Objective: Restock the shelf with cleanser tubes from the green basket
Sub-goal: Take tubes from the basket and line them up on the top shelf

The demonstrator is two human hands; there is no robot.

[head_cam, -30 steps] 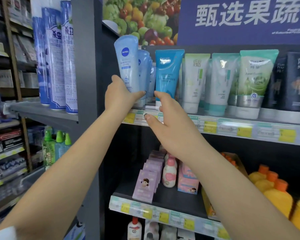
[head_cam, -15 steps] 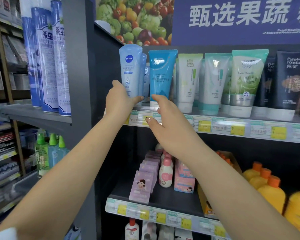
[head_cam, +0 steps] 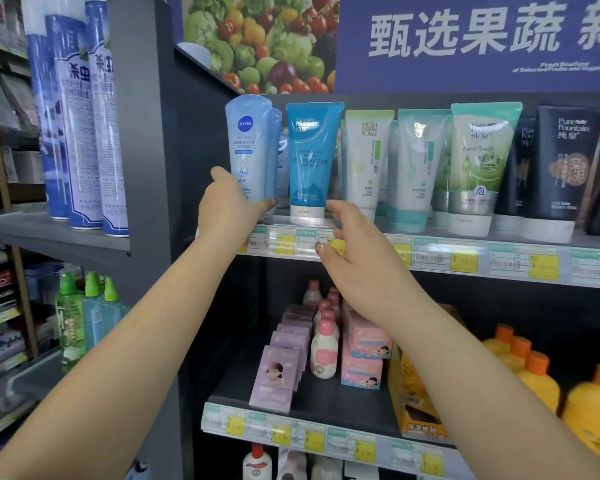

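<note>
Pale blue Nivea cleanser tube point(head_cam: 248, 150): smooth plastic, satin sheen. Teal cleanser tube point(head_cam: 310, 154): glossy plastic, white cap. Shelf point(head_cam: 520, 237): matt dark grey metal. Price labels point(head_cam: 465, 259): paper behind clear glossy plastic strip.

Pale-blue cleanser tube point(head_cam: 249, 150), upright, shelf point(head_cam: 430, 237) left end

Retail shop, toiletries aisle: shelf edge point(head_cam: 430, 261) w/ yellow price tags point(head_cam: 542, 266), rows of cleanser tubes point(head_cam: 420, 161), produce banner point(head_cam: 465, 39) overhead, insecticide cans point(head_cam: 80, 126) far left.

Top shelf point(head_cam: 430, 237) packed with tubes point(head_cam: 364, 161), open aisle before it
</note>
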